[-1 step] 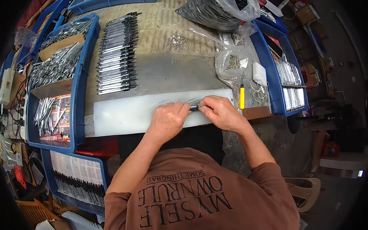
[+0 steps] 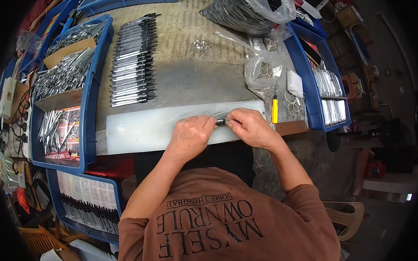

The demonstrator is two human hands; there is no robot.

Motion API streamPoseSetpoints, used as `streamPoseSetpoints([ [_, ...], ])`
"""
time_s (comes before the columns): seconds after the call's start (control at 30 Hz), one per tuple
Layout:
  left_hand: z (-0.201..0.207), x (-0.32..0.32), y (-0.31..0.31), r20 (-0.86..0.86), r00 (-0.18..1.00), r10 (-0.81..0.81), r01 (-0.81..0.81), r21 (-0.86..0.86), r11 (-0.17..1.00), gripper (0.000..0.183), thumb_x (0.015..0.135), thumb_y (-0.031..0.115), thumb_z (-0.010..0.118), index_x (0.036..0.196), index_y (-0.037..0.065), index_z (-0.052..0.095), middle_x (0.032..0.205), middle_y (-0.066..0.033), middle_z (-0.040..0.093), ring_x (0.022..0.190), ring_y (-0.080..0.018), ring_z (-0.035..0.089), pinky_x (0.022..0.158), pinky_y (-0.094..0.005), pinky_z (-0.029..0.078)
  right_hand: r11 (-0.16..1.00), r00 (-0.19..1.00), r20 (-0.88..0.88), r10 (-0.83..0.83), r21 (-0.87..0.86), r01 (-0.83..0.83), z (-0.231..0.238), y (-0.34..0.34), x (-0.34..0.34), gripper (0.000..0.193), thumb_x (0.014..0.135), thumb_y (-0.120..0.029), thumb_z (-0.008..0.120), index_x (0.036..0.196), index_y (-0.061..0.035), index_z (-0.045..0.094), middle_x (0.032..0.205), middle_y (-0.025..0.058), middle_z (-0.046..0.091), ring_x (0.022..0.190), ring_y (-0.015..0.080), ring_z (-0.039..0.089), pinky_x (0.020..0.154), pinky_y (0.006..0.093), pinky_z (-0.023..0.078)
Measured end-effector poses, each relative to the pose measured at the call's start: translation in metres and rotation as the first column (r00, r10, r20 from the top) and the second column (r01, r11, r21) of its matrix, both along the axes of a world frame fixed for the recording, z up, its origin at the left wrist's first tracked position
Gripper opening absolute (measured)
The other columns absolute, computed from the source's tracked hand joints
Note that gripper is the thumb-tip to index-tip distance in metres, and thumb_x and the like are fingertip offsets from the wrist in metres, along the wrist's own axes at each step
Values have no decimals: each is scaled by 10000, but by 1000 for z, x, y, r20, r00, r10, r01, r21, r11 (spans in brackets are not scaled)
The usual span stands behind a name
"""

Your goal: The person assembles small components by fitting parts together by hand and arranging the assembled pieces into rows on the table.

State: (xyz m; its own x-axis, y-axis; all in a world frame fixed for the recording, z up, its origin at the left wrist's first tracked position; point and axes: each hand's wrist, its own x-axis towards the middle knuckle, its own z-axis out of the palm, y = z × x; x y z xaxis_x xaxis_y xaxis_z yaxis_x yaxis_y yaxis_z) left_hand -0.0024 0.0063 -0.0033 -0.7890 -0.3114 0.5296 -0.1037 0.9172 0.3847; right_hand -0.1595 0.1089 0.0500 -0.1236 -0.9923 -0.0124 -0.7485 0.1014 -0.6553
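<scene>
Over a whitish board at the table's near edge, my two hands meet around a short, dark, cylindrical piece. My left hand is closed on its left end, and the fist hides whatever lies inside. From the other side my right hand pinches the piece's right end between thumb and fingers. Only a small black stretch with a shine shows between the hands, so its full shape cannot be made out. Beyond the board, to the left, a neat row of slim silver rods with black ends lies on the table.
A blue bin of loose silver rods stands left, a blue tray below it. At right are a yellow-handled tool, an open plastic bag of tiny metal parts and another blue bin. A bulging bag sits behind.
</scene>
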Motion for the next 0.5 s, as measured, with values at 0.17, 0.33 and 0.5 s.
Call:
streamPoseSetpoints([
  [0.17,0,0,1,-3,1000,4,-4,-18,1000,149,718,151,637,791,56,548,590,-51,490,522,-211,539,460,-329,436,1000,997,-82,3,-27,-5,-3,-1,3,124,789,-105,539,785,17,563,728,180,573,714,357,553,631,405,432],
  [0.33,1,-1,2,28,1000,9,-8,-34,999,151,716,145,637,793,52,548,594,-52,495,527,-210,544,464,-327,440,999,983,-185,0,35,6,-1,-3,6,131,780,-107,544,787,21,571,744,183,586,730,354,568,653,409,443],
  [0.5,2,0,3,31,999,14,-13,-41,999,147,718,140,633,797,49,548,592,-52,495,524,-209,544,463,-328,439,994,986,-150,-68,73,80,3,-4,12,151,768,-128,571,776,23,569,741,177,587,717,355,570,643,402,446],
])
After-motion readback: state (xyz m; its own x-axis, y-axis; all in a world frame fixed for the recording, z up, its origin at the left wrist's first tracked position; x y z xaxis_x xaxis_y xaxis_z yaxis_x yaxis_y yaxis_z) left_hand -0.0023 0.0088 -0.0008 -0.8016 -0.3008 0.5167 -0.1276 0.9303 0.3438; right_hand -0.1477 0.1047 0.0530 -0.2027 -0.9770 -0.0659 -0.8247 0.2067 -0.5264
